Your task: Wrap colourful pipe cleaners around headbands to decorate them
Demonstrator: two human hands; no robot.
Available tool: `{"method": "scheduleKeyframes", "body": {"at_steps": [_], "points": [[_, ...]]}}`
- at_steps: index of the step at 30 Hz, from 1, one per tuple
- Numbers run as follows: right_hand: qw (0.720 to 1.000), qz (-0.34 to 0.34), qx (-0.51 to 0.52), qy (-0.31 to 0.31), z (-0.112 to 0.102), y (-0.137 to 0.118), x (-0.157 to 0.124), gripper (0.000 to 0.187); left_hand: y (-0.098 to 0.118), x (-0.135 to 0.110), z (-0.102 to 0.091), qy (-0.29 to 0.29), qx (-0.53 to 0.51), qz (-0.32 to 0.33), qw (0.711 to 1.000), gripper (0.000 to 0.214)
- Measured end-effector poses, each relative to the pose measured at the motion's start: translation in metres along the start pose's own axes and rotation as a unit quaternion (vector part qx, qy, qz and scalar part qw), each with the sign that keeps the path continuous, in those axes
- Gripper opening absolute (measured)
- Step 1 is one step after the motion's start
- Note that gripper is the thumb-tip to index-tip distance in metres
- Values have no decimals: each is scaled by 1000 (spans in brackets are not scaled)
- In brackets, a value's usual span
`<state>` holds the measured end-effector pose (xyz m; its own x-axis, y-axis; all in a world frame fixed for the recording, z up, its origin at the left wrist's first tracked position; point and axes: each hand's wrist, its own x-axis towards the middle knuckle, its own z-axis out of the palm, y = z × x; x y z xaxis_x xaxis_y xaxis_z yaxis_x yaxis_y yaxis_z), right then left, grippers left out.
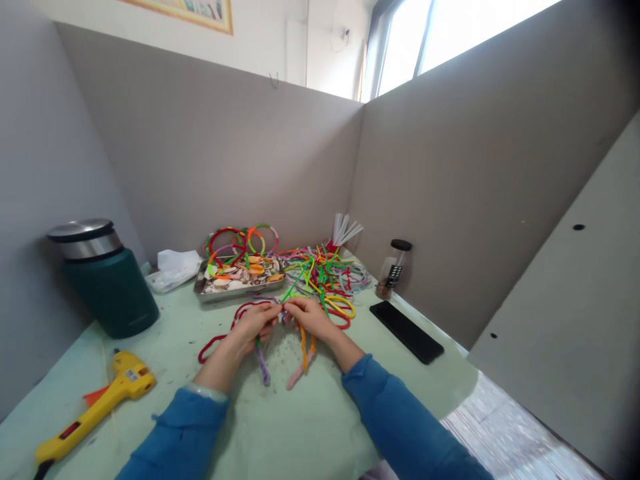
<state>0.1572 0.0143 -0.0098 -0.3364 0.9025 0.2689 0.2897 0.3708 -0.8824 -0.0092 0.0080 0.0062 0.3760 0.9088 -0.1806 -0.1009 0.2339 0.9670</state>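
Above the middle of the table, my left hand (pixel 257 325) and my right hand (pixel 309 317) meet with fingertips pinched on pipe cleaners. A green pipe cleaner (pixel 296 283) slants up and away from between them. Below my left hand hangs a purple length (pixel 263 368) with green at its top. An orange and pink length (pixel 303 360) dangles beneath my right hand. The exact join at the fingertips is too small to make out. Beside my left hand lies a bent red pipe cleaner (pixel 213 347). Just beyond my right hand are yellow loops (pixel 343 307).
A metal tray (pixel 240 291) of shells, with colourful rings, stands behind the hands beside a pile of pipe cleaners (pixel 327 263). Left are a green flask (pixel 113 293), tissues (pixel 175 267) and a yellow glue gun (pixel 100 407). A jar (pixel 393 270) and black phone (pixel 406 331) are right.
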Motion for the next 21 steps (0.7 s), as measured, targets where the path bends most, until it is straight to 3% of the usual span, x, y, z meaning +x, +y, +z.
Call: {"method": "scheduleKeyframes", "body": {"at_steps": [2,4,7,10,11,16,21], "points": [[997,-12,-75,34,-9,1,6,35,-5,0,6,8,49,-11,999,34],[982,8,-155,107,-26,3,17,37,-8,0,10,10,89,-22,996,37],[927,80,-305,202,-56,7,38,30,-10,1,14,-1,139,-26,990,37],[868,222,-400,194,-76,15,55,28,-13,1,14,2,160,-13,987,36],[861,252,-401,184,-80,18,59,29,-14,2,13,4,160,-10,987,36],[881,277,-338,183,-93,22,77,17,-20,6,7,6,169,4,986,32],[926,231,-220,204,-117,-5,105,18,-24,8,4,0,172,16,985,33]]}}
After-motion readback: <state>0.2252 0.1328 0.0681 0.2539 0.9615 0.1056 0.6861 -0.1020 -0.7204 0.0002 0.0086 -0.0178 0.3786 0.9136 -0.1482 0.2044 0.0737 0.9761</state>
